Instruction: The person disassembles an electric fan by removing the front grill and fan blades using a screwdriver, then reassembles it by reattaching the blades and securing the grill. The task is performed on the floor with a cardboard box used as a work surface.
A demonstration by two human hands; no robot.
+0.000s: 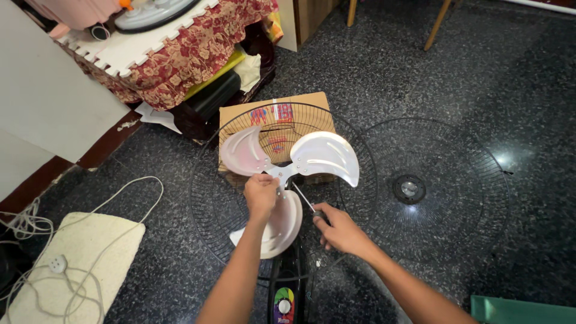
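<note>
My left hand (pixel 261 195) is closed over the hub of the white three-bladed plastic fan propeller (pixel 288 180), fingers curled down on its centre, knuckles up, the forearm rising straight from the bottom of the view. My right hand (pixel 339 229) is wrapped around the dark handle of a thin metal-shafted screwdriver (pixel 305 200), whose shaft slants up and left so that its tip meets the hub just beside my left fingers. My right forearm comes in from the lower right corner, wrist slightly bent inward.

The propeller sits directly under and between both hands, one blade up left, one up right, one pointing down toward me beneath my left wrist. It lies inside the round black wire rear fan guard (pixel 204 198), mounted on the black fan body with a coloured dial (pixel 284 300) that runs down between my arms.

To the right, well apart from my right hand, the second round black wire guard with a central cap (pixel 409 189) lies flat on the dark speckled stone floor (pixel 384 78). Behind the fan stands a brown cardboard box (pixel 273 109). To the left lies a cream woven mat (pixel 78 252) with a white power cord and plug (pixel 58 264) across it. Farther up left is a table draped in red floral cloth (pixel 186 54).
</note>
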